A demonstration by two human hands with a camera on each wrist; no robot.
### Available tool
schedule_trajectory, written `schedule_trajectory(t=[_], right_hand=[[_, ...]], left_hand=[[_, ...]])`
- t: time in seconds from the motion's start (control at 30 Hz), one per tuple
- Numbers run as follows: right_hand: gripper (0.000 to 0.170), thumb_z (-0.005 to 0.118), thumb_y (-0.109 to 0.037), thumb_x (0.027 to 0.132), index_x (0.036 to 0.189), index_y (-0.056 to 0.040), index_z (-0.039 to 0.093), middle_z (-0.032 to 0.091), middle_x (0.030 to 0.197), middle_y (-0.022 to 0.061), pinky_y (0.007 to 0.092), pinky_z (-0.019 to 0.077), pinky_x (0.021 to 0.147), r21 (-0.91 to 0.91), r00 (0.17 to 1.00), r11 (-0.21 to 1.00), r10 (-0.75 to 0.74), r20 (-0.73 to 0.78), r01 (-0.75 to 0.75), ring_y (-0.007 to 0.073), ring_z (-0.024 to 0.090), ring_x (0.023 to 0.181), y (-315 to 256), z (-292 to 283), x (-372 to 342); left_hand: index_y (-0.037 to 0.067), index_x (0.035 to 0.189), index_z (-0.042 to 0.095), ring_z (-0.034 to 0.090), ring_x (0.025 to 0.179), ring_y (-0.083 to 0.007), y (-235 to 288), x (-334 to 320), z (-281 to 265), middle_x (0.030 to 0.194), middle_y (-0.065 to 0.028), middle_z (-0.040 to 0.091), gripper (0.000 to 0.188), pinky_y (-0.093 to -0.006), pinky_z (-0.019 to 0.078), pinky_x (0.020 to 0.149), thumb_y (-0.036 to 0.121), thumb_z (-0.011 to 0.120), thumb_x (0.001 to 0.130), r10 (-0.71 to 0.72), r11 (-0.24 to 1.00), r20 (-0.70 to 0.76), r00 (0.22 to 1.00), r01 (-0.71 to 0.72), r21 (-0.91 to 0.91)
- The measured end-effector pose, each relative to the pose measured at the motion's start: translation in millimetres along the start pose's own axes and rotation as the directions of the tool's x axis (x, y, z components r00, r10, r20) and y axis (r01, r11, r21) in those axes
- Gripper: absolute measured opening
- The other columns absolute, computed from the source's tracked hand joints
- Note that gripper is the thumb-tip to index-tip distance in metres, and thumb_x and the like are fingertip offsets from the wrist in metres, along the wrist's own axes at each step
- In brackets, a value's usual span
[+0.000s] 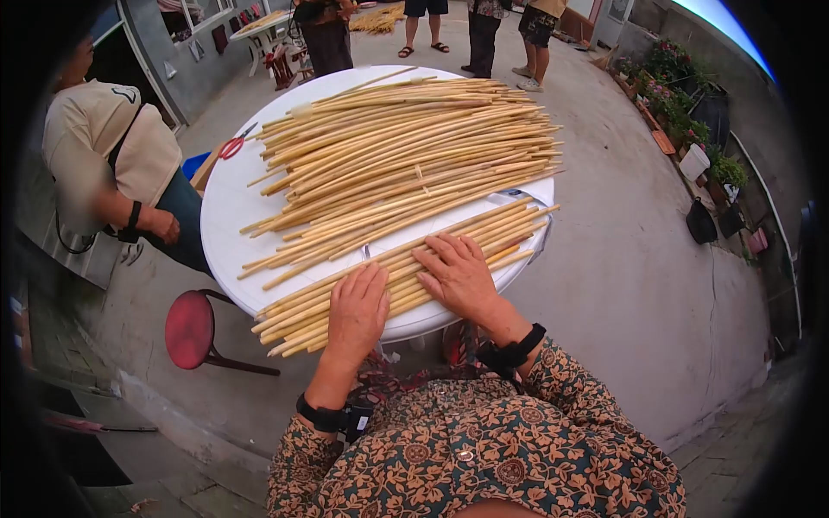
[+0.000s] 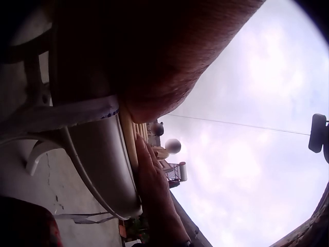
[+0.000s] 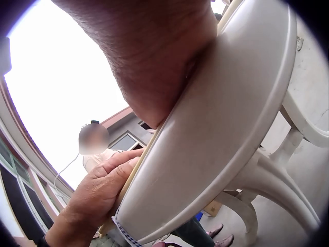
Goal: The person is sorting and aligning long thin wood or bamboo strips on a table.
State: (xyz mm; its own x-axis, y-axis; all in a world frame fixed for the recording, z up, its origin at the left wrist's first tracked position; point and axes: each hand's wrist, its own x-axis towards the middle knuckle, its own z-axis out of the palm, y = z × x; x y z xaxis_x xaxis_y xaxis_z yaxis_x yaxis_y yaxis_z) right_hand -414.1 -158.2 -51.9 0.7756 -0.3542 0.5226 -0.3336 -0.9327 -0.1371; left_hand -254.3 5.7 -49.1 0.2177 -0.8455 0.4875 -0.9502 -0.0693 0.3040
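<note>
My left hand (image 1: 357, 312) rests palm down on a flat layer of pale yellow reed-like stalks (image 1: 289, 325) at the near side of the white round table (image 1: 226, 250). Farther right along the same layer lies my right hand (image 1: 464, 278), its fingers stretched over the stalks. In the left wrist view, the right hand (image 2: 154, 188) lies low over the table's edge. A larger heap of similar stalks (image 1: 414, 142) covers the far half of the table, beyond a narrow strip of white tabletop. Both palms' undersides are hidden.
Red-handled scissors (image 1: 233, 147) lie at the table's left edge. A red round stool (image 1: 190, 330) stands at the lower left. One person (image 1: 129, 147) stands at the left, and several others stand behind the table. Potted plants (image 1: 678, 95) line the right wall.
</note>
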Motion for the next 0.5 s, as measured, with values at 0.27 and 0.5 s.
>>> schedule_trajectory(t=[0.27,0.5], right_hand=[[0.050,0.058,-0.050,0.096,0.136,-0.0205,0.061,0.054,0.144,0.0083,0.0508,0.0293,0.114,-0.046,0.997,0.996,0.074,-0.009,-0.075,0.0295,0.044,0.138,13.7,7.1,23.5],[0.051,0.050,-0.052,0.100,0.137,-0.0190,0.060,0.050,0.149,0.0093,0.0526,0.0277,0.115,-0.013,0.988,0.995,0.100,0.115,-0.099,0.0310,0.039,0.143,23.2,24.8,40.3]], left_hand=[[0.005,0.132,0.060,0.049,0.133,-0.0343,-35.8,12.6,3.3,0.137,-0.0149,0.058,0.043,-0.0494,0.0337,0.113,0.019,0.065,0.092,-0.134,0.987,-0.116,0.984,0.143,0.070],[0.005,0.125,0.063,0.049,0.134,-0.0337,-41.8,24.0,10.4,0.137,-0.0155,0.058,0.036,-0.0514,0.0325,0.114,0.022,0.063,0.094,-0.172,0.979,-0.016,0.985,0.173,0.104]])
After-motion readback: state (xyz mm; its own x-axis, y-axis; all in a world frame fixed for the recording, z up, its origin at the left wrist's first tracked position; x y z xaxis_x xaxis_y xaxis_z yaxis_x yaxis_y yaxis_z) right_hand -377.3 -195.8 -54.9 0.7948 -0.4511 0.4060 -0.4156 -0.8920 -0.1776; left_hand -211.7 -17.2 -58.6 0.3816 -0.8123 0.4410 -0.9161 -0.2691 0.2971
